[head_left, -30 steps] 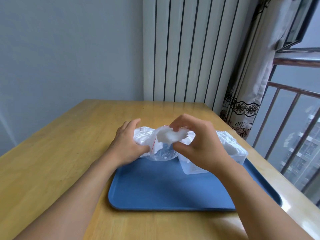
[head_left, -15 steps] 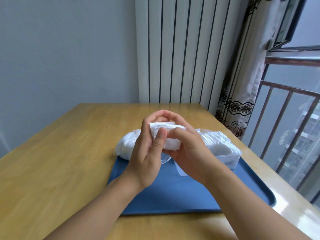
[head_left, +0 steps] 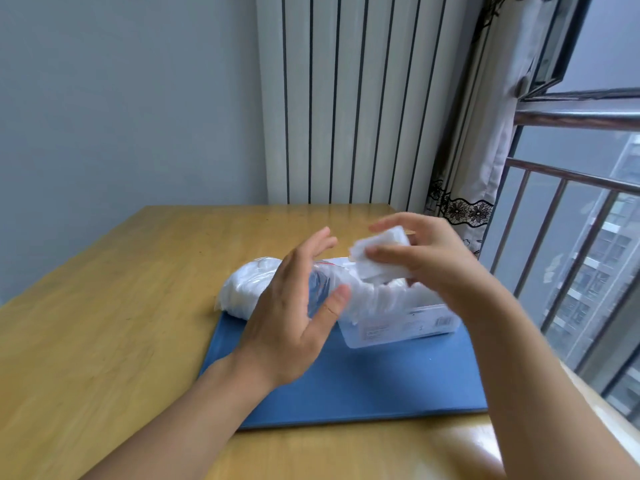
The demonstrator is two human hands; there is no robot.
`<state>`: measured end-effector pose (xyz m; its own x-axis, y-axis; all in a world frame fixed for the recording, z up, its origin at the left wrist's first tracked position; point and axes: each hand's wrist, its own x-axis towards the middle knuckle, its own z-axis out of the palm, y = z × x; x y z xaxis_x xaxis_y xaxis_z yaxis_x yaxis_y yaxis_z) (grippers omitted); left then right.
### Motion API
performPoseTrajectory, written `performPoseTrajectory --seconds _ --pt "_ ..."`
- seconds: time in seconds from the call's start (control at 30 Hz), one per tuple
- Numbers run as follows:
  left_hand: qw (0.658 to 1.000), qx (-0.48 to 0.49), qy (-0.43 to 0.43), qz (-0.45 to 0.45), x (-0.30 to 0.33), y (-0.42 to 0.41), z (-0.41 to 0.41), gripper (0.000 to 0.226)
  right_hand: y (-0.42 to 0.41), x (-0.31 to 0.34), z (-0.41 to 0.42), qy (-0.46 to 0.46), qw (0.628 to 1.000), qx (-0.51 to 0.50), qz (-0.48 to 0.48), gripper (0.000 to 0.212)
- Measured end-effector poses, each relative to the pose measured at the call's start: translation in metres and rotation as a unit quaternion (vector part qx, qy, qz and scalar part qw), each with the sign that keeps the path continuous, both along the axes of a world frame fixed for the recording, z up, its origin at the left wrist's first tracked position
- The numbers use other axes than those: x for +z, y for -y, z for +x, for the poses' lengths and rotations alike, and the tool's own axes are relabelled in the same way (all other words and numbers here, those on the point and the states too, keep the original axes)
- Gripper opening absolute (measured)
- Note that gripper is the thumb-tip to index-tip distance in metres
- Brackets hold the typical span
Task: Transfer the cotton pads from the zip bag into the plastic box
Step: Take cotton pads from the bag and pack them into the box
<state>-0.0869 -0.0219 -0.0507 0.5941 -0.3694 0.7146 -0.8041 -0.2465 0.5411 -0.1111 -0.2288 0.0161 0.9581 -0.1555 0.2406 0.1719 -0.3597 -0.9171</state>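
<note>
A clear zip bag point(head_left: 249, 289) stuffed with white cotton pads lies on its side at the far left corner of the blue tray point(head_left: 363, 386). Right of it stands the clear plastic box point(head_left: 398, 323), holding several white pads. My right hand point(head_left: 429, 261) grips a small stack of cotton pads point(head_left: 381, 258) in the air above the box. In front of the bag my left hand point(head_left: 298, 306) hovers with fingers spread, empty, hiding the bag's mouth.
The tray sits on a wooden table point(head_left: 104, 323) whose right edge runs along a window with metal bars point(head_left: 561, 265). A white radiator point(head_left: 363, 98) and a patterned curtain point(head_left: 464, 188) stand behind the table.
Both hands held the stack together half a second ago. Now my left hand has let go and opened, and my right hand has carried the stack rightward over the box.
</note>
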Motion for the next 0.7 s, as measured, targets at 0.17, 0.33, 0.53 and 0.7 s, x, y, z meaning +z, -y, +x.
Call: performPoseTrajectory --seconds 0.17,0.33,0.53,0.7 --pt "0.969 0.038 0.147 0.196 -0.007 0.004 0.006 0.05 0.045 -0.007 0.006 -0.151 0.961 -0.128 -0.193 0.048" --pt "0.939 0.033 0.15 0.308 -0.013 0.001 0.01 0.043 0.046 -0.01 0.009 -0.177 0.938 -0.151 -0.256 0.057" --pt "0.921 0.068 0.155 0.351 -0.016 0.003 0.012 0.041 0.049 -0.008 0.008 -0.196 0.935 -0.14 -0.26 0.045" --pt "0.925 0.066 0.139 0.349 -0.016 0.004 0.012 0.04 0.045 -0.019 0.015 -0.249 0.887 -0.179 -0.346 0.043"
